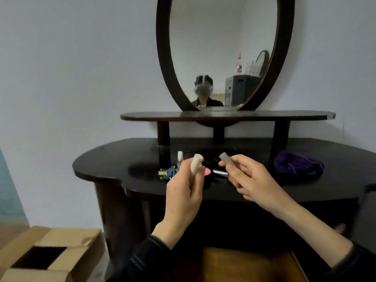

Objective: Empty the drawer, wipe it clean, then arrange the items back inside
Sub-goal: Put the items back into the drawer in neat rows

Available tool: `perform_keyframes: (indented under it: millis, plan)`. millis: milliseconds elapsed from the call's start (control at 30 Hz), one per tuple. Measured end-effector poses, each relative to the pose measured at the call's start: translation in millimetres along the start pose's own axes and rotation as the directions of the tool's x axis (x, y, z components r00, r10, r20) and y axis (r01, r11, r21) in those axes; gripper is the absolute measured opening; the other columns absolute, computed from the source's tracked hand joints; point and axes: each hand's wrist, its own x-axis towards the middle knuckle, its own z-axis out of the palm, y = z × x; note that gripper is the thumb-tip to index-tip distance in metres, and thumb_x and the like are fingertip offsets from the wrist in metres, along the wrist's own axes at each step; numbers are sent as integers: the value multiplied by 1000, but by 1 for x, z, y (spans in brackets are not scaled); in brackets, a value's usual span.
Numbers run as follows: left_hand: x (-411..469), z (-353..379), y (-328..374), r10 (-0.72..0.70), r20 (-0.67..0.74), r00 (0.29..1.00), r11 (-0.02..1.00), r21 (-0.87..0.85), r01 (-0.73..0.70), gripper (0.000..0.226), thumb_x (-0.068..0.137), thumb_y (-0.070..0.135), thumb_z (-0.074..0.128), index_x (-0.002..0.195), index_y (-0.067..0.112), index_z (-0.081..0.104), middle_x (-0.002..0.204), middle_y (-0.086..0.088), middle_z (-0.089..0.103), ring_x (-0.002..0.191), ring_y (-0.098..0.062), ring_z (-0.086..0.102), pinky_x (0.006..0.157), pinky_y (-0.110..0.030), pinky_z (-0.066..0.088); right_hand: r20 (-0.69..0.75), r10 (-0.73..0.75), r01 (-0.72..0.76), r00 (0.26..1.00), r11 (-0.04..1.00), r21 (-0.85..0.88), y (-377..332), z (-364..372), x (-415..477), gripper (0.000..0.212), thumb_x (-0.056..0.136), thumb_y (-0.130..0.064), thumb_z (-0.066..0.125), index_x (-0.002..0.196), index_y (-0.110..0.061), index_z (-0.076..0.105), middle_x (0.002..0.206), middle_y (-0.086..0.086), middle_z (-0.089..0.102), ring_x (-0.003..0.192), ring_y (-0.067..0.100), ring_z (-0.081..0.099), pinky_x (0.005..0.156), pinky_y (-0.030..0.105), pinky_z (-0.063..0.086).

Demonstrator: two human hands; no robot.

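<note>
Wooden drawer (242, 263) open, beige sponge (195, 164), grey stick (225, 159) held aloft

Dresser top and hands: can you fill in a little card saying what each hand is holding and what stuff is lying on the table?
left hand: holds a rounded beige piece, pointing up
right hand: pinches a small grey bar
dresser top: purple cloth at right; clear bottle, coloured clips, pink piece and silver piece in the middle
drawer: pulled open below the hands; the part in view shows bare wood
floor: open cardboard box at left
</note>
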Motion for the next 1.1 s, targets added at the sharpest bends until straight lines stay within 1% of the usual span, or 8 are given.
perform_keyframes:
  millis: [167,300,367,433,633,767,900,1100]
  plan:
    - [-89,20,13,-129,254,958,978,-126,165,21,102,49,46,106,32,57,67,6,51,52,-10,45,50,-20,33,33,20,-19,999,1000,-19,40,-10,-70,13,98,-37,61,105,-31,69,66,-2,56,46,2,44,42,16,36]
    - [-152,43,-7,-329,438,837,930,-3,367,22,101,43,51,84,30,47,64,6,43,54,-9,42,51,-31,34,29,211,-204,977,966,-160,98,-15,-108,8,98,-25,64,100,-25,72,71,3,66,56,16,60,53,33,52]
    - [-180,59,-22,-477,535,698,860,121,495,28,100,38,56,77,30,42,61,8,42,52,-8,40,53,-32,33,17,330,-315,944,912,-261,135,-14,-122,10,97,-22,65,103,-16,70,78,7,68,66,20,67,65,42,61]
    - [-203,75,-36,-608,594,527,751,216,624,32,99,35,58,74,23,42,62,8,45,52,-9,40,54,-34,34,-10,468,-445,884,835,-322,169,-11,-131,16,96,-23,66,109,-13,66,84,8,69,71,18,70,69,36,62]
    - [-250,101,-53,-762,642,87,372,324,870,22,100,24,56,83,11,53,58,0,52,41,-12,46,46,-31,42,-47,684,-679,728,711,-182,237,-4,-141,11,95,-20,69,104,-15,64,91,12,71,71,18,74,66,30,61]
    - [-256,105,-53,-784,614,-86,97,258,961,24,97,19,64,105,-3,60,71,-13,58,51,-14,60,55,-33,59,-6,727,-722,686,680,-129,261,0,-144,29,95,-18,68,123,-16,59,101,5,68,86,22,73,65,26,58]
    - [-258,106,-53,-805,568,-171,-30,249,968,29,93,15,69,112,-5,60,80,-15,59,68,-21,65,68,-41,62,27,670,-610,742,692,-387,271,0,-148,33,95,-21,67,126,-26,55,92,7,71,81,15,69,64,31,59]
    - [-256,104,-54,-829,553,-88,105,308,945,15,93,10,66,104,-1,64,86,-18,70,70,-23,68,70,-42,58,73,650,-451,757,599,-662,285,11,-155,15,93,-28,69,106,-29,60,69,0,67,63,19,65,68,42,58]
